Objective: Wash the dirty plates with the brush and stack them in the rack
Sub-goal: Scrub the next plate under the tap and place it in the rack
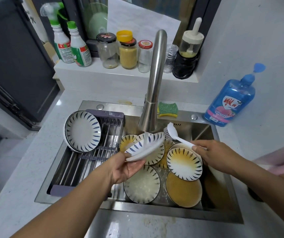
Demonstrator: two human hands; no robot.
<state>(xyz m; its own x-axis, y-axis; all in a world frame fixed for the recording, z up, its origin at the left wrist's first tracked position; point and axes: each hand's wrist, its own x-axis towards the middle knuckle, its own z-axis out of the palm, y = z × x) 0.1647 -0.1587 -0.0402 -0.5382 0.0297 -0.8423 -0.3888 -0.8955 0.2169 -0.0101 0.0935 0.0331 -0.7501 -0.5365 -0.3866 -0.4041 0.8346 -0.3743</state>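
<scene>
My left hand [126,168] grips a white plate with blue leaf marks [145,147], tilted under the running water from the tap [153,86]. My right hand [211,154] holds the white dish brush [175,134] by its handle, with the bristle head just right of the held plate. Several dirty plates with yellow-brown stains lie in the sink, among them one [184,163] under my right hand and one [183,191] at the front. Two clean plates [83,131] stand on edge in the rack [93,157] at the left of the sink.
A blue detergent bottle [230,98] stands on the counter at the right. A green and yellow sponge [168,109] lies behind the tap. Jars [128,52] and spray bottles [64,42] line the ledge at the back. The steel sink rim [155,210] runs along the front.
</scene>
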